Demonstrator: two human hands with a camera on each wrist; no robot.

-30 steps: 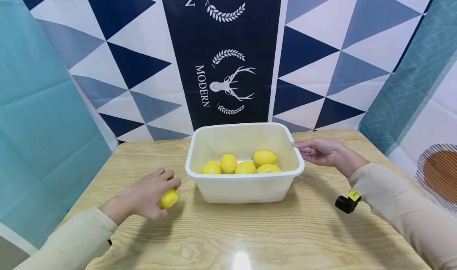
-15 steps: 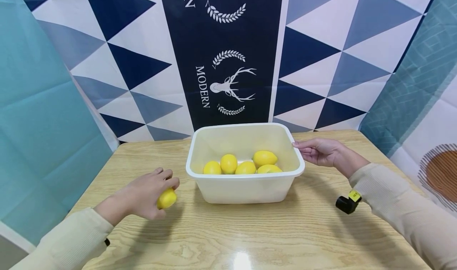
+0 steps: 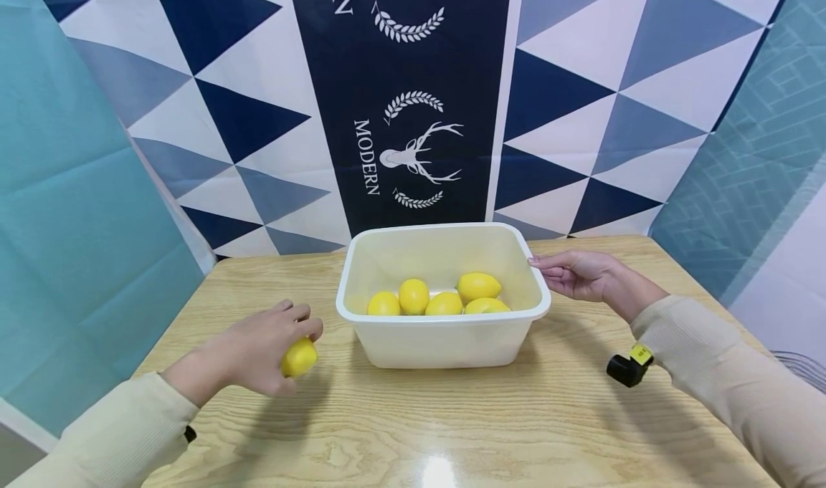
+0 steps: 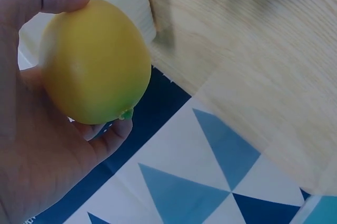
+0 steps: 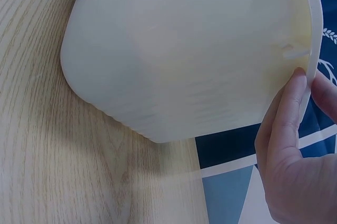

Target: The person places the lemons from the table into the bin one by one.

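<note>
My left hand (image 3: 261, 348) grips a yellow lemon (image 3: 299, 357) over the left part of the table, to the left of the white plastic basin (image 3: 445, 342). Seen from the left wrist, thumb and fingers wrap the lemon (image 4: 97, 61), and its small green stem end points away from the palm. At the basin's right side, my right hand (image 3: 584, 276) pinches the rim; the right wrist view has the thumb on one side of the rim (image 5: 315, 24) and the fingers under it on the other. Several more lemons (image 3: 414, 297) lie inside the basin.
The wooden table (image 3: 413, 416) carries the basin near its back edge. Behind it hangs a patterned cloth (image 3: 413, 115) with triangles and a deer print. Teal cloth (image 3: 84, 208) hangs on the left. A small black device (image 3: 626, 370) sits at the right sleeve.
My left hand has drifted slightly left with the lemon still in its grip. The right hand and the basin have stayed in place.
</note>
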